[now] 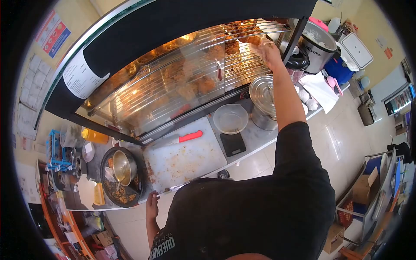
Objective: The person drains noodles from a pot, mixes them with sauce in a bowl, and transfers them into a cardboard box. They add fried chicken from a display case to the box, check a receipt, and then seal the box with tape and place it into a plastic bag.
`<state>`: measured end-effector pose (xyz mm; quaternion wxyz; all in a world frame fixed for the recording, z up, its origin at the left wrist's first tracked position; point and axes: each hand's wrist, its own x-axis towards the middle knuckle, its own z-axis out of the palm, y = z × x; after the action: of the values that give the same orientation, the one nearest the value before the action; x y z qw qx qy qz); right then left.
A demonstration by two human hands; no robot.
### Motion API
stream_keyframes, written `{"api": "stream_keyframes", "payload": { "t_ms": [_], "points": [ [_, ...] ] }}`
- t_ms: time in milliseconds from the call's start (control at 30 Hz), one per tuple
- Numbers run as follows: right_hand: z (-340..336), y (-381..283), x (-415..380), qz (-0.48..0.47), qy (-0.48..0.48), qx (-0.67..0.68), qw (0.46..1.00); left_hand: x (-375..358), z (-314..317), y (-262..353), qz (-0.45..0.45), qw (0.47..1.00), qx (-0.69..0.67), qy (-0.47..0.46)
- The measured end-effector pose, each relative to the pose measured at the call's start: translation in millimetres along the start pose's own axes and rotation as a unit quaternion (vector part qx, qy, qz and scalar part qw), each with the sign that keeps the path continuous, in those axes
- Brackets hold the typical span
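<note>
My right hand (268,53) reaches into the open side of a lit glass food warmer (186,115). Its fingers are blurred and lie beside pieces of fried chicken (232,47) on the wire rack; whether they grip one I cannot make out. More chicken shows behind the glass. Low at the counter's front edge hangs my left hand (152,206), fingers loosely extended and holding nothing. Near it are a white cutting board (186,158) strewn with crumbs and a red-handled knife (190,136) lying along the board's back.
A round black tray (141,190) holds a steel bowl (125,167) and crumbs. Right of the board stand a plastic bowl (230,118), a black scale (232,144) and a lidded steel pot (263,97). A Miyako rice cooker (318,50) is at the back right.
</note>
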<state>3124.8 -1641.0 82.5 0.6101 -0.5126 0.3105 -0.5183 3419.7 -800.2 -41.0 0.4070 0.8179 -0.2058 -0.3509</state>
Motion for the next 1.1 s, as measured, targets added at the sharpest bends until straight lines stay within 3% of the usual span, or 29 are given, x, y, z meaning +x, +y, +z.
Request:
{"api": "stream_keyframes", "payload": {
  "t_ms": [100, 133, 233, 333, 433, 467, 500, 533, 567, 600, 667, 733, 767, 833, 867, 933, 1033, 1067, 1100],
  "points": [
    [0, 12, 3, -0.099, 0.008, -0.225, 0.969, 18, 2, 29, 0.045, 0.999, -0.003, -0.008],
    [21, -21, -24, -0.014, 0.033, -0.217, 0.976, 23, 4, 35, 0.068, 0.998, 0.000, -0.018],
    [17, -23, -25, 0.033, 0.052, -0.119, 0.991, 38, 18, 99, 0.131, 0.988, 0.046, -0.065],
    [8, -23, -41, 0.036, 0.046, 0.143, 0.988, 75, 49, 184, 0.195, 0.966, 0.114, -0.128],
    [11, -45, -106, 0.049, 0.002, 0.269, 0.962, 127, 105, 268, 0.379, 0.897, 0.149, -0.170],
    [13, -58, -139, 0.054, 0.020, 0.260, 0.964, 142, 132, 295, 0.397, 0.891, 0.084, -0.204],
    [22, -66, -176, 0.061, 0.029, 0.254, 0.965, 161, 161, 315, 0.357, 0.892, -0.020, -0.276],
    [31, -68, -207, 0.023, 0.047, 0.259, 0.965, 162, 186, 349, 0.338, 0.898, -0.009, -0.281],
    [10, -46, -232, 0.094, 0.065, 0.219, 0.969, 162, 214, 376, 0.346, 0.898, -0.045, -0.269],
    [27, -61, -273, 0.084, -0.036, 0.213, 0.973, 185, 240, 386, 0.394, 0.895, -0.021, -0.206],
    [19, -33, -337, 0.125, -0.056, 0.233, 0.963, 213, 279, 408, 0.501, 0.858, 0.038, -0.103],
    [1, 6, -412, 0.169, 0.015, 0.257, 0.952, 178, 279, 437, 0.452, 0.888, 0.006, -0.083],
    [6, 3, -446, 0.208, 0.057, 0.268, 0.939, 176, 282, 445, 0.427, 0.900, 0.011, -0.091],
    [-20, 27, -497, 0.268, 0.056, 0.264, 0.925, 222, 316, 439, 0.518, 0.837, 0.004, -0.174],
    [-18, 31, -514, 0.293, 0.065, 0.252, 0.920, 217, 314, 443, 0.496, 0.848, 0.014, -0.186],
    [-9, 30, -524, 0.311, 0.046, 0.213, 0.925, 192, 306, 466, 0.461, 0.860, 0.038, -0.216],
    [5, 23, -518, 0.312, 0.008, 0.175, 0.934, 164, 288, 463, 0.442, 0.828, -0.099, -0.331],
    [9, 27, -511, 0.307, 0.000, 0.164, 0.937, 164, 289, 443, 0.521, 0.797, -0.084, -0.294],
    [15, 29, -506, 0.305, -0.009, 0.154, 0.940, 141, 264, 432, 0.523, 0.788, -0.084, -0.314]
  ]
}}
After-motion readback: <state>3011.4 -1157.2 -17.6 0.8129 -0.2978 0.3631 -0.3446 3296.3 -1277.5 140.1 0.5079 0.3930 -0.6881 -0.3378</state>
